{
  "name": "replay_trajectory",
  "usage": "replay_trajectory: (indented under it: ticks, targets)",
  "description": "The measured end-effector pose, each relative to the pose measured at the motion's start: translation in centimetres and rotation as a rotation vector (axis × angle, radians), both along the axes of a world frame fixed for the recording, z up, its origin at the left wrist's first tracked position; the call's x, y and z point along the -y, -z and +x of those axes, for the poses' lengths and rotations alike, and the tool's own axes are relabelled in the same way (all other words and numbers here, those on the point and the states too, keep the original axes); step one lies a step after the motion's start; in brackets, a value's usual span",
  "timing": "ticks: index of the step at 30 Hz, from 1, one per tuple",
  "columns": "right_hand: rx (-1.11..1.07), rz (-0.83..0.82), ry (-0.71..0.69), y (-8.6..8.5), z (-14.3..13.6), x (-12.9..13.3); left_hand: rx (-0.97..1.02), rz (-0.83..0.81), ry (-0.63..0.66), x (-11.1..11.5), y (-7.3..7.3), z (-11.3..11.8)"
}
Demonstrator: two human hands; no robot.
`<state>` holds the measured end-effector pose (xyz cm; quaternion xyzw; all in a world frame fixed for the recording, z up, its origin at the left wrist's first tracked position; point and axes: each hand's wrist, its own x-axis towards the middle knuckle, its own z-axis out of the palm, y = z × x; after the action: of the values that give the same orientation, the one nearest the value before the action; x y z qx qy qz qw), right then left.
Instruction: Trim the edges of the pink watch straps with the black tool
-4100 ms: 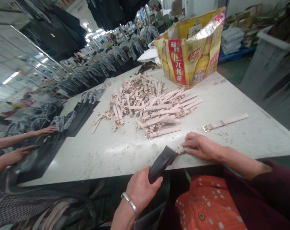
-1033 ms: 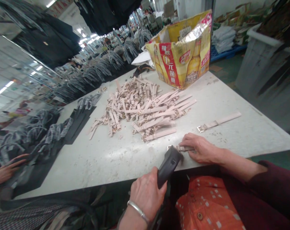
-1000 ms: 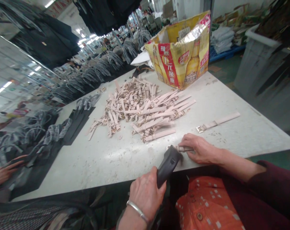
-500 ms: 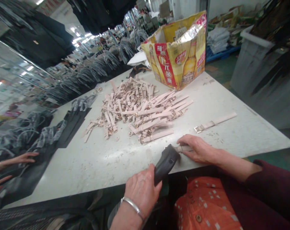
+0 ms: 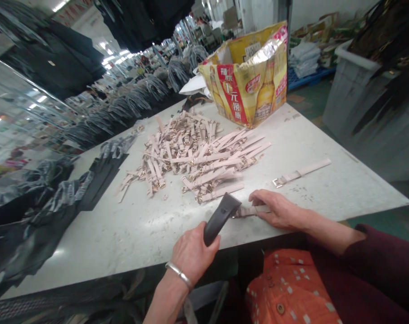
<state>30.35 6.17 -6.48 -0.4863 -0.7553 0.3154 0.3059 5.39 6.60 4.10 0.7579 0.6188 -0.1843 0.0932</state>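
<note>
My left hand [image 5: 194,252], with a silver bangle at the wrist, is wrapped round a black handheld tool [image 5: 221,219] that looks like a trimmer. The tool's wide end is beside the buckle of a pale strap [image 5: 250,210]. My right hand [image 5: 280,210] pinches that strap near the table's front edge, its fingertips partly hidden. Farther right, a single buckled strap [image 5: 302,173] lies flat. A large heap of pale pink straps with metal buckles [image 5: 191,148] covers the middle of the white table [image 5: 123,238].
A yellow and red beer carton [image 5: 248,85], open at the top, stands at the back of the table. Black strips and bundled cords [image 5: 103,175] lie along the left side. A grey bin [image 5: 353,85] holding dark items is at the right. Black pieces hang overhead.
My left hand and the black tool have shifted left, uncovering more of the strap's buckle end. Another person's hands at the left edge have gone out of view.
</note>
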Motion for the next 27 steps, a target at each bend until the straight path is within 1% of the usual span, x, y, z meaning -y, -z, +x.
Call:
replay_trajectory:
  ticks: [4, 8, 10, 13, 15, 17, 20, 22, 24, 27]
  targets:
    - [0.016, 0.018, 0.005, 0.0, -0.1, 0.0, -0.066, -0.020, 0.048, 1.1, -0.3, -0.6]
    - [0.019, 0.039, 0.000, 0.1, -0.2, 0.0, -0.076, 0.004, 0.071, 1.9, 0.4, 0.3]
    - [0.016, 0.035, 0.001, 0.0, -0.2, 0.0, -0.033, 0.025, 0.049, 1.7, 0.9, 1.0]
    - [0.027, 0.031, 0.015, 0.0, -0.2, -0.1, 0.061, 0.050, -0.032, 0.8, 1.5, 1.6]
    - [0.037, 0.039, 0.024, 0.0, -0.2, -0.1, 0.107, 0.054, -0.074, 0.3, 1.6, 1.3]
    - [0.039, 0.054, 0.028, 0.1, -0.3, -0.1, 0.131, 0.044, -0.093, 0.0, 1.5, 0.5]
    - [0.050, 0.069, 0.031, 0.3, -0.3, -0.3, 0.160, 0.015, -0.125, 0.2, 1.3, -0.9]
    - [0.062, 0.069, 0.039, 0.5, -0.3, -0.4, 0.175, 0.001, -0.143, 0.6, 1.3, -1.5]
    - [0.068, 0.066, 0.045, 0.7, -0.3, -0.4, 0.194, -0.011, -0.157, 0.9, 1.5, -1.4]
    - [0.075, 0.088, 0.042, 0.7, -0.4, -0.5, 0.235, -0.014, -0.170, 0.7, 2.0, -0.6]
